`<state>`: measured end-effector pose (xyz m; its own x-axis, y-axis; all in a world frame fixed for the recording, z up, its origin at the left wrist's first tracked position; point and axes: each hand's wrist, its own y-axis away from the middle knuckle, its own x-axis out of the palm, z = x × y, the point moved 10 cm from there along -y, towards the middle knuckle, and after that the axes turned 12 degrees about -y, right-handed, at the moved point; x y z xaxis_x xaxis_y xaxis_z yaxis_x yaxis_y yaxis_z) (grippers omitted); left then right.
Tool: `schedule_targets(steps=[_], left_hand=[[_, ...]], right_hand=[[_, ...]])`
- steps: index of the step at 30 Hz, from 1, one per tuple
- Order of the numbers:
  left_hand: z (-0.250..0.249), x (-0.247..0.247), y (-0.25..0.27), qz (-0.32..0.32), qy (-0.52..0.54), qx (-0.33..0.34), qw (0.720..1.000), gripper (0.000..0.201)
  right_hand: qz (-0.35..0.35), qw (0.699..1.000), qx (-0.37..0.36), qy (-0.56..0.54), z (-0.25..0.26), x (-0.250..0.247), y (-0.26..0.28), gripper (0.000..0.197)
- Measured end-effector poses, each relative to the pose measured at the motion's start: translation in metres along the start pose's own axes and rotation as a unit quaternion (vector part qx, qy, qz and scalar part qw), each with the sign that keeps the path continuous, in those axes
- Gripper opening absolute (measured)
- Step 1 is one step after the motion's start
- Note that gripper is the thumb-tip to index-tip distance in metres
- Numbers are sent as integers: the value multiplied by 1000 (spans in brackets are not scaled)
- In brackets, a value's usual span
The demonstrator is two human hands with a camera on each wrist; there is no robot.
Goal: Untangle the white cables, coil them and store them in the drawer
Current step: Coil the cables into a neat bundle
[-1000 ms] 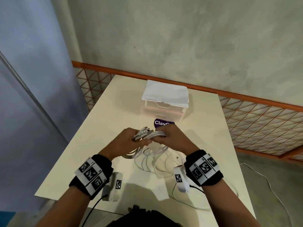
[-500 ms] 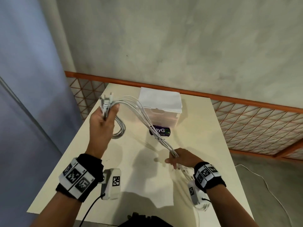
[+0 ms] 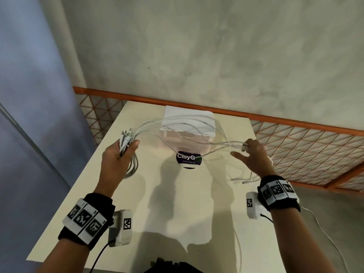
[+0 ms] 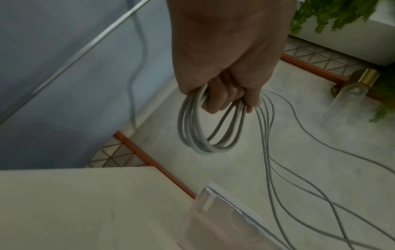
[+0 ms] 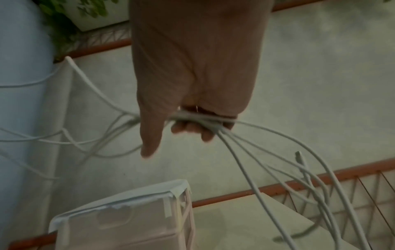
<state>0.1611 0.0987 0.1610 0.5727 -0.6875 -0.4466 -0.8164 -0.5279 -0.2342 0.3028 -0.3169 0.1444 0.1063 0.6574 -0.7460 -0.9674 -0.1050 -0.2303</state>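
Several white cables [image 3: 177, 123] arch between my two hands, above a small translucent drawer box [image 3: 189, 111] at the back of the table. My left hand [image 3: 118, 156] is raised at the left and grips the bundled plug ends. A few coiled loops [image 4: 205, 135] hang below its fist. Out to the right, my right hand [image 3: 252, 154] has its fingers [image 5: 192, 126] curled round the strands and its thumb out. Loose cable ends [image 3: 244, 181] trail on the table under that hand. The drawer looks closed.
A cream table [image 3: 177, 203] carries a dark purple labelled item [image 3: 188, 158] in front of the drawer box. An orange mesh railing [image 3: 295, 127] runs behind and to the right. Another thin cable [image 3: 325, 233] lies on the floor at the right. A blue wall stands at the left.
My right hand rose from the near right of the table and moved out to the right, sliding along the cables. The strands now span across over the drawer box. My left hand stayed raised.
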Motion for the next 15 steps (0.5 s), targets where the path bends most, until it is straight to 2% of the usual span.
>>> schedule_targets(steps=[2,4,5,6,8,10,11,13,15], left_hand=[[-1,6,0,48,-37,11,998,34],[3,16,4,128,-84,10,988,27],[4,21,7,163,-90,5,983,17],[5,24,9,184,-72,-1,980,11],[5,27,14,191,14,-27,981,15],[-3,33,20,196,114,-63,972,31],[-10,38,23,200,154,-72,965,36],[-25,47,26,194,212,-76,955,41],[-39,54,27,185,263,-75,944,44]], right_hand=[[151,984,68,61,-12,34,14,41],[323,920,179,127,-30,66,49,71],[366,893,219,146,-32,73,64,89],[379,884,225,158,-25,77,70,103],[360,909,154,141,15,86,63,117],[335,940,63,24,79,99,57,120],[330,942,21,-49,114,104,59,117],[375,916,-28,-139,171,124,73,103],[460,874,-53,-149,209,153,102,80]])
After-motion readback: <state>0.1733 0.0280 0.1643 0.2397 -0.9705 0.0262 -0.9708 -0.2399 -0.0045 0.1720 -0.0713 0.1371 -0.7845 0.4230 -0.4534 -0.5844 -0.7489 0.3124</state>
